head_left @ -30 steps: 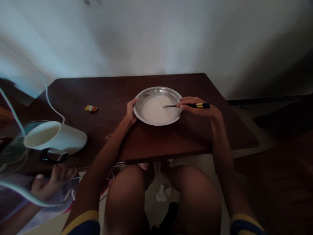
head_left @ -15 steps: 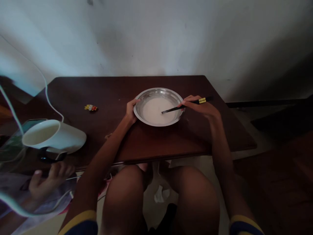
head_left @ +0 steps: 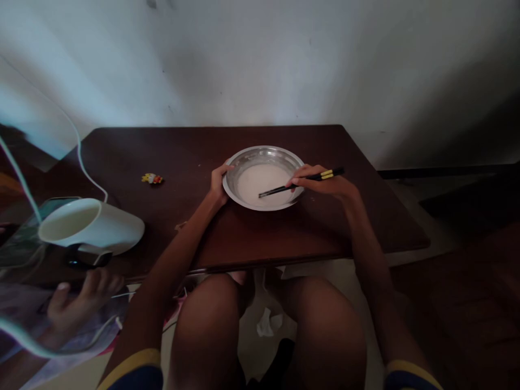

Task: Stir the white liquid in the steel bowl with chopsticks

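A shallow metal bowl (head_left: 266,206) stands on the dark wooden table, with a pale, milky mixture (head_left: 260,176) inside. At its left rim, my left hand (head_left: 219,181) is closed on the edge, thumb over the top. My right hand (head_left: 320,181) grips a pair of black chopsticks (head_left: 278,190) with yellow bands near their upper ends. Their tips dip into the mixture near the middle of the bowl. The right fingers hang over the bowl's right rim and hide part of it.
Left on the table (head_left: 260,249) are a white pitcher (head_left: 117,227) with a black handle, a small toy figure (head_left: 152,179) and a white cable (head_left: 79,146). Another person's hand (head_left: 83,298) is near the pitcher. A wall (head_left: 260,65) rises behind the table.
My right hand and the chopsticks have shifted left and slightly towards me, the tips moving through the mixture. My left hand stays on the bowl's rim.
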### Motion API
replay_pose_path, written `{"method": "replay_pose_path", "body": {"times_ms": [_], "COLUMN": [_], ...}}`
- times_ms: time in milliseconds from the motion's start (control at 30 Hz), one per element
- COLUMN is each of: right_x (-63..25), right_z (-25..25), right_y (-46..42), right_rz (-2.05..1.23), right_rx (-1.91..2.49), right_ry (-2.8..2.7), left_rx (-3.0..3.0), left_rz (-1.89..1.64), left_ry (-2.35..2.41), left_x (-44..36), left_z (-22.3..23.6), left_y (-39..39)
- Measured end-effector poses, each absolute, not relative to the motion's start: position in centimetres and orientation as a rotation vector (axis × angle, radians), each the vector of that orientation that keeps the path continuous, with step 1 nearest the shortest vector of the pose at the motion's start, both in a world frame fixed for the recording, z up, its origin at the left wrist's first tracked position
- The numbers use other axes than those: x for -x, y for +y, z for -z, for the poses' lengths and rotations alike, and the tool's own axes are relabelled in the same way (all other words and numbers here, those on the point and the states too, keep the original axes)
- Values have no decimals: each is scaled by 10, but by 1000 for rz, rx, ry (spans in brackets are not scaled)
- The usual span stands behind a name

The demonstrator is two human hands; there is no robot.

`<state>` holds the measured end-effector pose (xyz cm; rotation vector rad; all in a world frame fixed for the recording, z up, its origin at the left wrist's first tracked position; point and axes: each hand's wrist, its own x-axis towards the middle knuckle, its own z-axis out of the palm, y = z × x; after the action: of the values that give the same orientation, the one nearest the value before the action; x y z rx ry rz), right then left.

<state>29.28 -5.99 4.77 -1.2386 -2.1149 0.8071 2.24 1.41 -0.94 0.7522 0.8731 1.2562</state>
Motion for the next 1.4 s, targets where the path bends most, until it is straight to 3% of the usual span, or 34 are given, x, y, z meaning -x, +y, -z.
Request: {"method": "replay_pose_path", "body": {"times_ms": [200, 400, 633, 833, 1067, 1267, 1400], "right_x": [-300, -304, -300, -300, -298, -309, -275], "right_z": [-42, -54, -41, -52, -38, -57, -45], "right_y": [-57, -68, -54, -67, -54, -69, -57], "right_rz": [-451, -829, -493, -821, -469, -835, -704], "right_rx": [1458, 1187, 1410, 1203, 1427, 1109, 1190], "right_ry": [-1937, -2176, -2015, -2142, -1984, -2228, -2180], "left_rx": [-776, -827, -740, -677, -670, -665, -668], "left_rz": [-1255, -1240, -1272, -1237, -1236, -1242, -1280], "left_ry": [849, 847, 922, 959, 977, 958, 1011], "left_x": [-22, -21, -23, -24, -24, -24, -23], "left_z": [11, 12, 8, 6, 3, 5, 7], "left_y": [15, 16, 14, 15, 14, 15, 17]}}
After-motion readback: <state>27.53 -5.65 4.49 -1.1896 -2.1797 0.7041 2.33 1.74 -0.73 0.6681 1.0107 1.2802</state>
